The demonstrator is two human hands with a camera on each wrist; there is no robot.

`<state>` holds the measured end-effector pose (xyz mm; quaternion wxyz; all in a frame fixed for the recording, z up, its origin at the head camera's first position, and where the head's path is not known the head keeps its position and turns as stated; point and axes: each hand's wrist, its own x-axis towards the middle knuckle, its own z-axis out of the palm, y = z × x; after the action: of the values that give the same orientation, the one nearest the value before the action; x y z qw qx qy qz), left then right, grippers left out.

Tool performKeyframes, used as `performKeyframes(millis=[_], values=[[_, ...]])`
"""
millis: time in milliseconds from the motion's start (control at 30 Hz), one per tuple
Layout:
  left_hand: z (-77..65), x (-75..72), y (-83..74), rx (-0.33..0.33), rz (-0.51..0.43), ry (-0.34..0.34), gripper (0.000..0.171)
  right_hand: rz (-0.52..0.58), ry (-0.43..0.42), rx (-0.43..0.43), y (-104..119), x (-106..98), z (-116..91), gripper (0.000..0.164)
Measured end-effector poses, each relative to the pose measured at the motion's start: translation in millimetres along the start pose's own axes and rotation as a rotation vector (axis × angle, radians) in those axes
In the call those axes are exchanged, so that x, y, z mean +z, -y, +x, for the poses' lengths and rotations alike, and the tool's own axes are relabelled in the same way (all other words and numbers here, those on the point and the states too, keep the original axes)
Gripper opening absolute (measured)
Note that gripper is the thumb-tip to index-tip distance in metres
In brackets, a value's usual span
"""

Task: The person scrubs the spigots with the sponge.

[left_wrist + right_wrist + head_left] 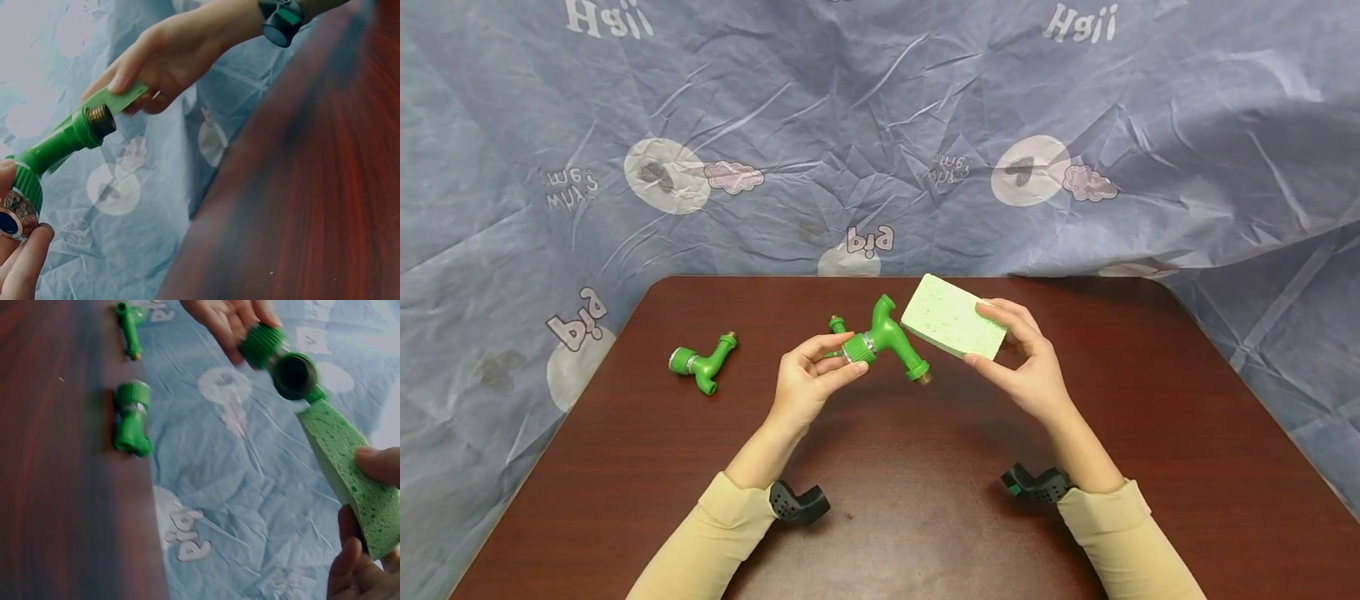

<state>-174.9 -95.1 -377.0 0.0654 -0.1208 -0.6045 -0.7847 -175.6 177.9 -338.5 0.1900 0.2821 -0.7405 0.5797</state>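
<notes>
While the left hand (pixel 808 379) pinches a green tap (pixel 891 337) by its ribbed knob (pixel 859 347), thumb on the near side and fingers on the far side, the right hand (pixel 1033 371) grips one end of a pale green sponge (pixel 953 318) between thumb and fingers. Both things are held up over the brown table (pixel 925 517), between the two hands.

The knob sits between 8 and 9 o'clock on the tap, the spout (pixel 886 306) points to 12 and the threaded end (pixel 922 377) to 5; pinching only the knob probably serves to leave the rest of the body bare. The sponge is tilted, between 2 and 3 o'clock from the tap, one corner just beside the bend; whether they touch, I cannot tell. Held by its 4 o'clock end, it leaves most of its broad face uncovered, likely so that the fingers stay out from between sponge and tap.

A second tap (pixel 703 365) lies on the table at 9 o'clock from the left hand, well apart from it, perhaps to leave working room. A third tap (pixel 837 325), at 1 o'clock from that hand, is partly hidden behind its fingers.
</notes>
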Motion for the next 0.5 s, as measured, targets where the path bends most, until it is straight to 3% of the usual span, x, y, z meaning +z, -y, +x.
performKeyframes(millis=[233,500], values=[[-1.0,3.5,3.1,0.018,-0.014,-0.015,0.046,-0.017,0.001,-0.018,2.6,7.7,-2.2,0.057],[3.4,-2.7,-2.3,0.061,-0.028,-0.145,0.04,0.001,0.062,-0.035,4.1,-0.1,-0.9,0.057]])
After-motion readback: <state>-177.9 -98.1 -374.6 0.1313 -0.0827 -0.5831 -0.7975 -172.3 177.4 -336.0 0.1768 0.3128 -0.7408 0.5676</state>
